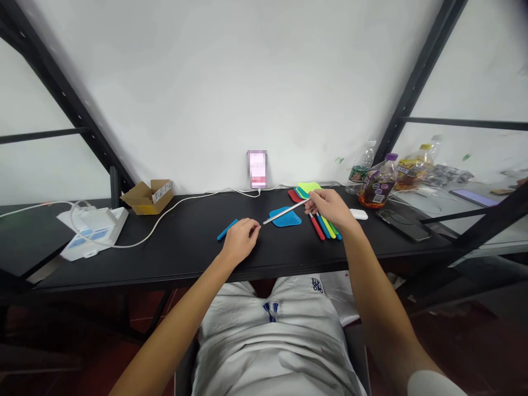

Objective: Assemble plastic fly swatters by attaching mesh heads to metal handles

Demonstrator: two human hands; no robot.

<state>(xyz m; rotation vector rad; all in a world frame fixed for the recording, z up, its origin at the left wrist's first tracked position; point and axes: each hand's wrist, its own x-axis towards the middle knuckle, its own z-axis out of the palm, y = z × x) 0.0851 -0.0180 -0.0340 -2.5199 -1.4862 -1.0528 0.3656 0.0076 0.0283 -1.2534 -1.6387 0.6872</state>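
My right hand (pixel 328 208) is closed around one end of a slim silver metal rod (pixel 284 212), which slants down to the left. The rod's far end is beside the fingertips of my left hand (pixel 241 240). That hand's fingers are curled and closed; what they hold, if anything, is hidden. A blue handle (pixel 226 230) shows just left of it. Under the rod, a blue perforated fly swatter head (pixel 289 218) lies on the black table (pixel 185 253). Several coloured handles (pixel 317 226) are by my right hand, with red, blue and yellow-green swatter heads (pixel 309 187) behind them.
A phone (pixel 257 169) with a blurred screen leans on the wall, its white cable (pixel 165 214) running left. An open cardboard box (pixel 150 199) and a white power strip (pixel 101 234) stand left. Bottles (pixel 377 184), a white object (pixel 358 214) and a dark phone (pixel 403 225) are right.
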